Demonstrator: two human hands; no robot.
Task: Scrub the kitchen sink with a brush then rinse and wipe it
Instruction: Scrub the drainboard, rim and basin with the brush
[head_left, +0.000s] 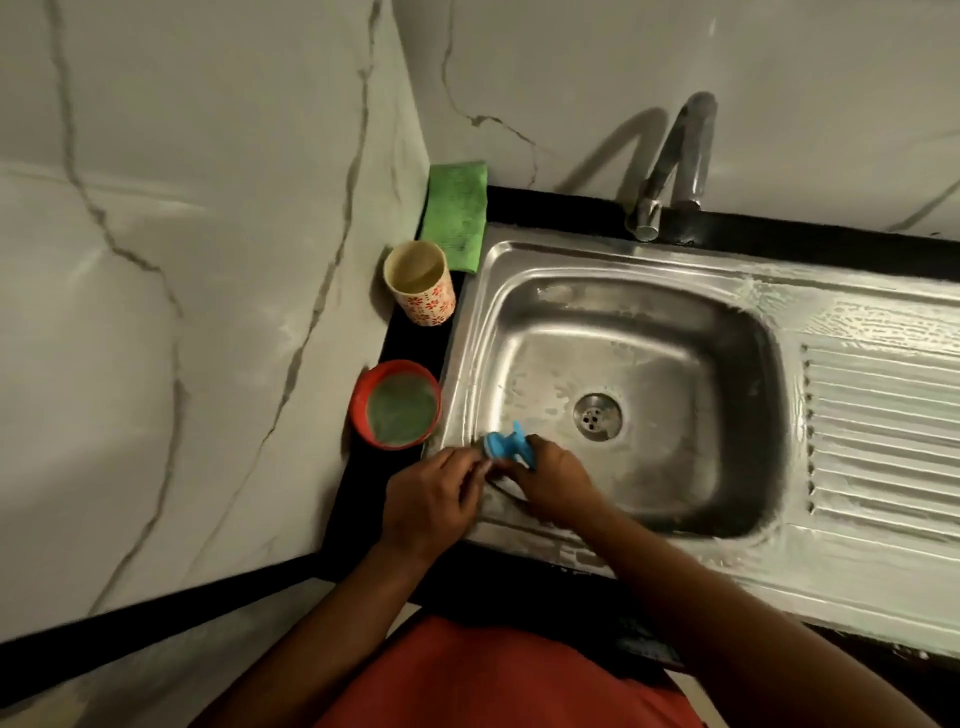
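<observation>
A steel sink (748, 332) fills the middle, with soapy streaks on its rim and basin and a round drain (597, 415) at the bottom. My right hand (553, 480) grips a small blue brush (506, 447) at the sink's near-left corner. My left hand (434, 499) rests right beside it on the rim, fingertips touching the brush head; whether it grips the brush I cannot tell. A green cloth (457, 215) lies folded at the back left corner of the counter.
A red bowl (397, 402) of greenish liquid and a flowered cup (421, 283) stand on the black counter left of the sink. A steel tap (670, 171) rises behind the basin. The ribbed drainboard (883, 426) stretches right. Marble walls close the left and back.
</observation>
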